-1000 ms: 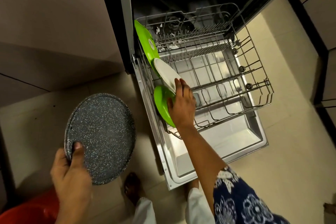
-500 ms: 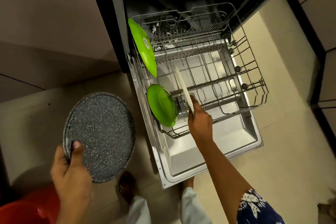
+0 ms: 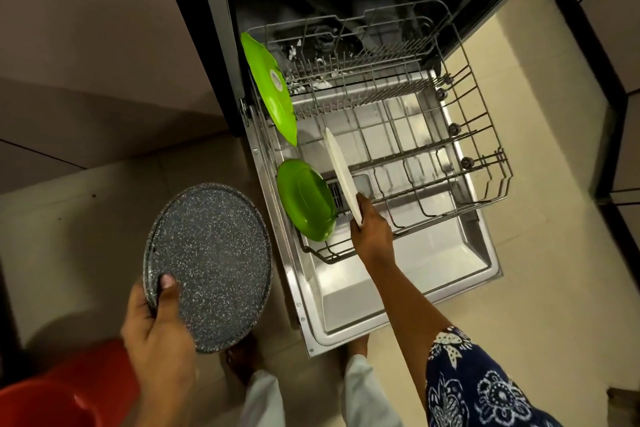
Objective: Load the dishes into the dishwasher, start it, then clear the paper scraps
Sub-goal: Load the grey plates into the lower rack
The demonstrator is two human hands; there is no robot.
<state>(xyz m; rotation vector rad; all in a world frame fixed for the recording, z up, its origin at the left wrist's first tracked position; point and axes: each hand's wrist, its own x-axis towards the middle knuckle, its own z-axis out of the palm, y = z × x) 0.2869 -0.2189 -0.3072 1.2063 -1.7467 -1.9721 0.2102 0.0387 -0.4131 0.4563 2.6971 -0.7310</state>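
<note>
White plate (image 3: 341, 173) on edge in lower rack (image 3: 450, 149), right hand (image 3: 372, 230) pinching its near rim. Small green plate (image 3: 304, 199) leans just left of it; large green plate (image 3: 270, 90) stands further back, same side. Left hand (image 3: 156, 329) grips speckled grey platter (image 3: 211, 260) by rim, thumb on top, over floor, left of open dishwasher door (image 3: 398, 288).

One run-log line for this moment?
stage: loading dishes | right hand: grips white plate on edge in lower rack | left hand: holds speckled pan | racked: two green plates
</note>
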